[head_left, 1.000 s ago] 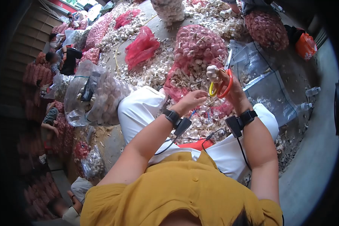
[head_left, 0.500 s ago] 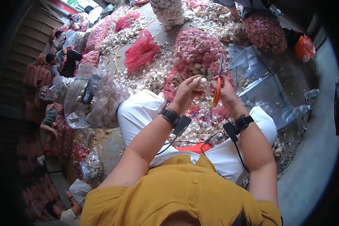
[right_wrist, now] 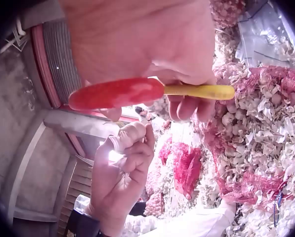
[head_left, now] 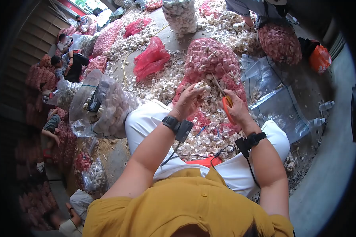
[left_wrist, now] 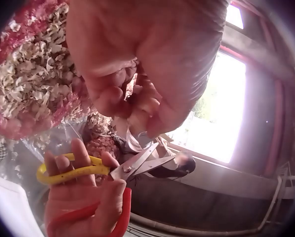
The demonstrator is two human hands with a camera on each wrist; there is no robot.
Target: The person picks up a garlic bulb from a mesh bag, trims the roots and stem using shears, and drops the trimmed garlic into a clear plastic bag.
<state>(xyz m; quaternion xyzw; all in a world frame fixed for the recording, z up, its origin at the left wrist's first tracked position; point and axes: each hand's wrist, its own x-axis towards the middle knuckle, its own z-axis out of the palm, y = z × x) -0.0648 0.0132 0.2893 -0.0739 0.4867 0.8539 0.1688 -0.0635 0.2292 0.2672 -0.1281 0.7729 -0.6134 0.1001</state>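
Observation:
My left hand (head_left: pixel 188 103) pinches a garlic bulb (head_left: pixel 202 87) by its fingertips, over the garlic peelings. To the right of it my right hand (head_left: pixel 236 108) grips scissors with red and yellow handles (head_left: pixel 228 107). In the left wrist view the blades (left_wrist: pixel 137 163) stand parted, close below the fingers of my left hand (left_wrist: pixel 147 59). The right wrist view shows the bulb (right_wrist: pixel 129 135) in my left hand (right_wrist: pixel 120 182), beneath the red handle (right_wrist: pixel 118 94) held by my right hand (right_wrist: pixel 142 44).
A red net bag of garlic (head_left: pixel 211 57) stands ahead. Left of my legs is a clear bag of garlic (head_left: pixel 114 108); clear plastic sheeting (head_left: pixel 281 108) and bottles (head_left: pixel 319 121) lie to the right. Other people sit at the far left.
First my hands came together and the left one took the garlic bulb. Since then they have moved apart slightly, and the scissors now point up and left, towards the bulb, with blades parted.

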